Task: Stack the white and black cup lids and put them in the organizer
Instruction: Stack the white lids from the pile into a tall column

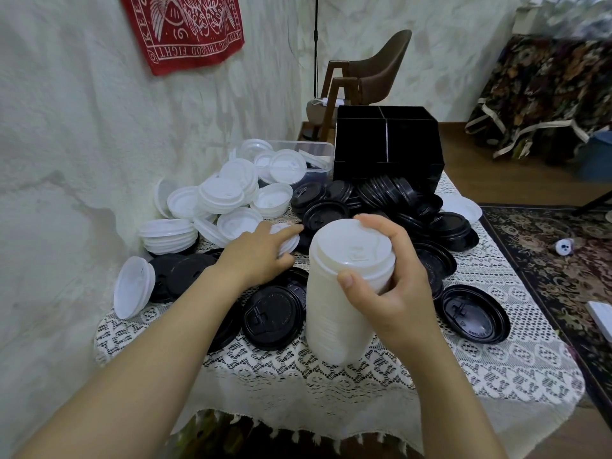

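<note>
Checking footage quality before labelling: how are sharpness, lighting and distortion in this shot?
Head view: soft even light, faint shadows; wide-angle stretch toward the frame edges; the white lid stack in the right hand is washed out, ridges faint; the black organizer reads flat dark.

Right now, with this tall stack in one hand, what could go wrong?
The white stack is tall, and the grip of the right hand sits only near its top, so lower lids might buckle or spill. The left hand reaches to a white lid among loose black lids; a nudge could scatter them.
</note>
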`<state>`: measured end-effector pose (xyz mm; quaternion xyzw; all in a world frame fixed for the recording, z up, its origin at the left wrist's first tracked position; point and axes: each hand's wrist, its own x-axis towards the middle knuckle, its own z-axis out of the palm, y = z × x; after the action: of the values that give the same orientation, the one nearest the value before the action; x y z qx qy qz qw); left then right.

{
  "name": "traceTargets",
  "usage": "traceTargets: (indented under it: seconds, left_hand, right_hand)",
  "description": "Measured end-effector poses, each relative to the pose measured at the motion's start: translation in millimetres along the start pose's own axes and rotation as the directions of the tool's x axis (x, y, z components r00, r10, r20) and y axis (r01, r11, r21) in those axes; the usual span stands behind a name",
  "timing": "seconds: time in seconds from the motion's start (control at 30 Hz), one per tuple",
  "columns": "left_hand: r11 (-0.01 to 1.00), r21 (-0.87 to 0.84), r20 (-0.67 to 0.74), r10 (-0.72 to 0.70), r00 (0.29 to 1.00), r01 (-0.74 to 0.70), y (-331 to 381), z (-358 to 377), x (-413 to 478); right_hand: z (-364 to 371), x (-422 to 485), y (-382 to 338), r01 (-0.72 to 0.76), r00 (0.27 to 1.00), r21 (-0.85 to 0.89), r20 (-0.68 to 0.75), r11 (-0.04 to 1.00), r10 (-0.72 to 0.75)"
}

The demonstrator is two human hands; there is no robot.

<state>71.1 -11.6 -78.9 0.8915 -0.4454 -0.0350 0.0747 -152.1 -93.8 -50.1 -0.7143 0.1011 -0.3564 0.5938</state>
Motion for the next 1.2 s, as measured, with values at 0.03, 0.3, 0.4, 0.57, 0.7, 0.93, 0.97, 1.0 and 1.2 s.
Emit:
traceTargets:
  seconds: [0.03,0.3,0.4,0.57,0.7,0.93,0.97,1.0,1.2]
  left_hand:
    - [1.0,0.013,0.013,0.0,1.0,0.0,0,0,1]
    - [0.998,0.052,0.005,0.035,0.999,-0.035,1,-2,5]
    - [0.997,0.028,0.038,0.07,0.997,-0.071,-3,-4,8]
    - [0.993,-0.103,0.052,0.065,0.997,-0.06,0,-8,2]
    - [0.983,-0.168,-0.017,0.067,0.998,-0.069,0,-10,-2]
    - [0.925,-0.364,-0.308,-0.014,0.951,-0.104,18,-33,-21]
    - [0.907,-0.406,-0.338,-0.038,0.94,-0.11,21,-37,-24]
    - [0.88,-0.458,-0.362,-0.054,0.931,-0.127,24,-41,-27]
    - [0.605,-0.726,-0.434,-0.034,0.9,-0.327,47,-65,-48]
  right_hand:
    - [0,0,0,0.002,1.0,0.0,0.0,1.0,-0.002]
    - [1,0,0,0.006,1.0,-0.003,0.003,1.0,-0.006]
    - [1,0,0,0.005,1.0,-0.009,0.005,1.0,-0.005]
    - [1,0,-1,0.004,1.0,0.0,0.007,1.0,-0.004]
    - [0,0,0,0.0,1.0,-0.01,0.003,1.0,0.0]
    - [0,0,-1,0.003,1.0,-0.004,0.004,1.0,-0.003]
    - [-1,0,-2,0.005,1.0,0.001,0.005,1.0,-0.005]
    - [-1,0,-2,0.005,1.0,0.008,0.009,1.0,-0.005]
    - [-4,-1,-3,-0.008,1.0,0.05,0.029,0.999,0.006]
